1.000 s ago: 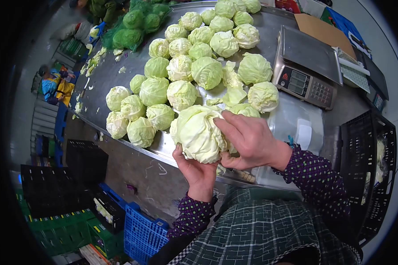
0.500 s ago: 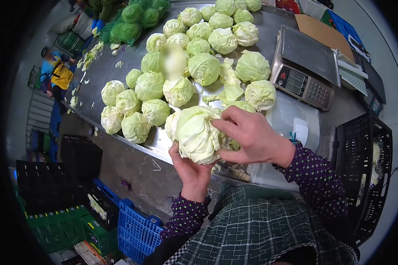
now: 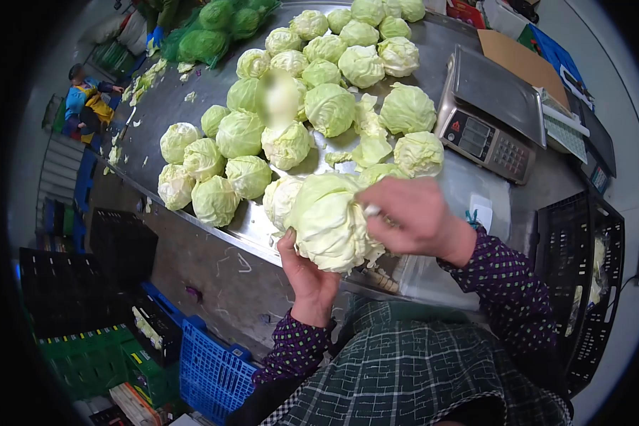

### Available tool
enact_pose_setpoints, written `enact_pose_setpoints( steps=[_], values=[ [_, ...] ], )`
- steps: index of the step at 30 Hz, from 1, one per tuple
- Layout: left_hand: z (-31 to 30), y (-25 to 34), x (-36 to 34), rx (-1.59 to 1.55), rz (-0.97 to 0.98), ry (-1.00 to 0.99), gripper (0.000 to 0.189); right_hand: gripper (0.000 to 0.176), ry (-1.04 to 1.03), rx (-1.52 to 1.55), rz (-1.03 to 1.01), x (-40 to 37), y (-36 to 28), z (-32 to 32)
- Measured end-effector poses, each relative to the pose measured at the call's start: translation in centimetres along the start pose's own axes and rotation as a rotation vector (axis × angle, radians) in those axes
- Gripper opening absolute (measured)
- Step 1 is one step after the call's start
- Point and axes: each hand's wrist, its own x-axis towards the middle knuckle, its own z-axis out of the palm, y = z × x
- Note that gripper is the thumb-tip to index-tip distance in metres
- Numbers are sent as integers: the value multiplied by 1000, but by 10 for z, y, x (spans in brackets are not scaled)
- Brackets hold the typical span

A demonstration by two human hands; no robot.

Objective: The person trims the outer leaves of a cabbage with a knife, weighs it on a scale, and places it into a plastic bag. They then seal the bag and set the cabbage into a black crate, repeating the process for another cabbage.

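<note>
My left hand cups a pale green cabbage from below and the left, its thumb up along the side. At the cabbage's right side is my right hand, slightly blurred, with fingers curled in. A small whitish bit of leaf shows between its thumb and fingers. Just behind the held head sits another cabbage on the steel table. Under the hands lies a wooden handle, partly hidden. Loose leaves rest among the other cabbages.
Several cabbages cover the table's middle. A weighing scale stands on the right, above plastic bags. Black crates are at the right, a blue basket at lower left. A person is beyond the table's left edge.
My right hand has drawn slightly right, away from the cabbage's surface, and now pinches a small whitish bit. The cabbage has shifted slightly right in my left hand.
</note>
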Motion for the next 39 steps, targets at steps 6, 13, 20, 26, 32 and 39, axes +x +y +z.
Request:
enact_pose_setpoints(
  steps=[6, 13, 20, 26, 32, 39],
  values=[
    [-4, 2, 4, -9, 44, -6, 63, 49, -77, -96, -29, -1, -10, -1],
    [-2, 6, 0, 41, 50, 16, 62, 46, -158, -249, -253, -7, -4, 1],
    [-4, 3, 0, 33, 22, -4, 62, 39, -153, -260, -339, -8, 0, -3],
    [-11, 7, 4, 51, 11, -37, 66, 31, -228, -12, -230, -5, 6, -16],
    [-22, 15, 2, 145, 40, -130, 82, 22, -15, 462, 192, -2, 9, -39],
    [-29, 24, -5, 464, 203, -275, 120, 99, 64, 1134, 668, -45, -7, 37]
  ],
)
